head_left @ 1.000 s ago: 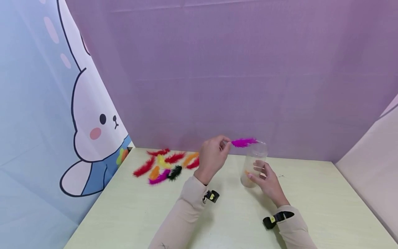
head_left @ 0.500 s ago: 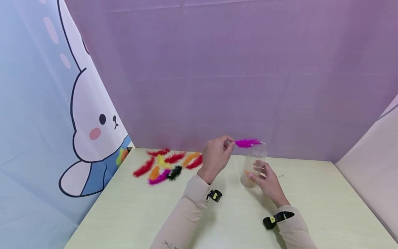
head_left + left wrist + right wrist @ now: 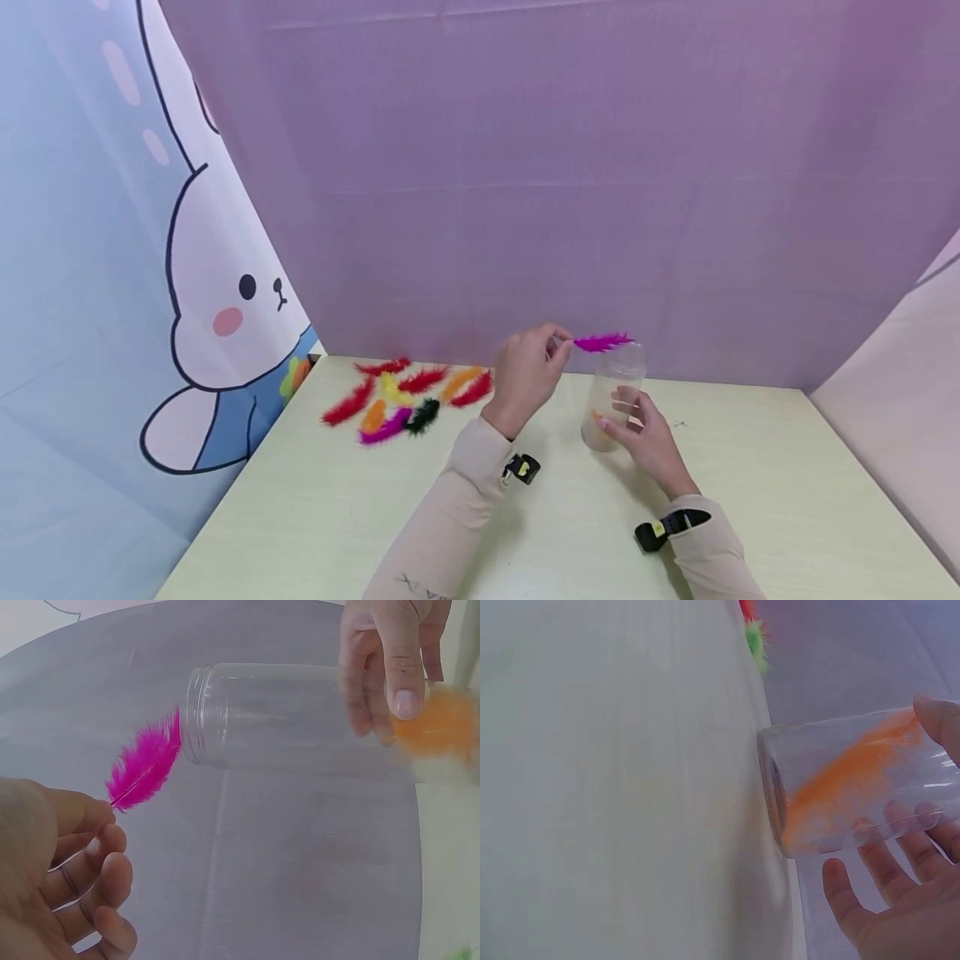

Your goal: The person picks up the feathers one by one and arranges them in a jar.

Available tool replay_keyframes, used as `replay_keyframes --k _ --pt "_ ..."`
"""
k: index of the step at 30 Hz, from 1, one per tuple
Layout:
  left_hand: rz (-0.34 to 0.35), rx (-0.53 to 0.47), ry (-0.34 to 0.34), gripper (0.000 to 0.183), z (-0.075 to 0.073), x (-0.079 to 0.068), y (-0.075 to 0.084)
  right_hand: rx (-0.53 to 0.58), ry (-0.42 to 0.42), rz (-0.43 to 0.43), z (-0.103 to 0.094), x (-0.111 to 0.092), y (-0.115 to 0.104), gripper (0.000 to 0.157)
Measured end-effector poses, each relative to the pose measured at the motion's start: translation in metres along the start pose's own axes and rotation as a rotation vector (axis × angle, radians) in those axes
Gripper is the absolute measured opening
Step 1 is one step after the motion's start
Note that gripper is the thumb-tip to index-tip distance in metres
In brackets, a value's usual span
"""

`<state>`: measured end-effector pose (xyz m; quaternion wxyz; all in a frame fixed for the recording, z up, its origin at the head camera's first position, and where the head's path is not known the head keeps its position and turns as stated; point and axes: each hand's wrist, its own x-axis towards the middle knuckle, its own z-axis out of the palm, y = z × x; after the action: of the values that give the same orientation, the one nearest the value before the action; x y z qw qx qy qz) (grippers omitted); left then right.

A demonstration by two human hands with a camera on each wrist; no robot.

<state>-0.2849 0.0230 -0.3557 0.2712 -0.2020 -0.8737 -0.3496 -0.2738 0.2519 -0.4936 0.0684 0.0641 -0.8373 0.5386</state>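
A clear jar stands upright on the table, and an orange feather leans inside it. My right hand grips the jar's lower half, thumb on the near side and fingers round the back. Between thumb and index finger, my left hand pinches a magenta feather by its quill end. That feather points rightward, its tip right at the jar's threaded mouth in the left wrist view. The other fingers of the left hand are loosely curled.
Several loose feathers lie at the table's back left: red, yellow, orange, magenta and dark green. A purple cloth hangs behind the table, and a rabbit-print curtain hangs at the left.
My left hand has moved a little to the right, bringing the magenta feather's tip to the jar's mouth. The right hand and the jar have stayed in place.
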Motion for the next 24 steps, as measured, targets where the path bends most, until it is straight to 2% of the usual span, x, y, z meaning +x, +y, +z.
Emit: replay_keyframes --k 9,24 --pt "0.017 0.022 -0.014 0.012 0.0035 0.003 0.0018 0.007 -0.001 0.009 0.0003 0.0014 0.0019 0.072" --pt "0.006 0.044 -0.047 0.013 0.0059 0.0079 0.0035 0.026 -0.006 0.022 0.0024 0.0043 0.0058 0.074"
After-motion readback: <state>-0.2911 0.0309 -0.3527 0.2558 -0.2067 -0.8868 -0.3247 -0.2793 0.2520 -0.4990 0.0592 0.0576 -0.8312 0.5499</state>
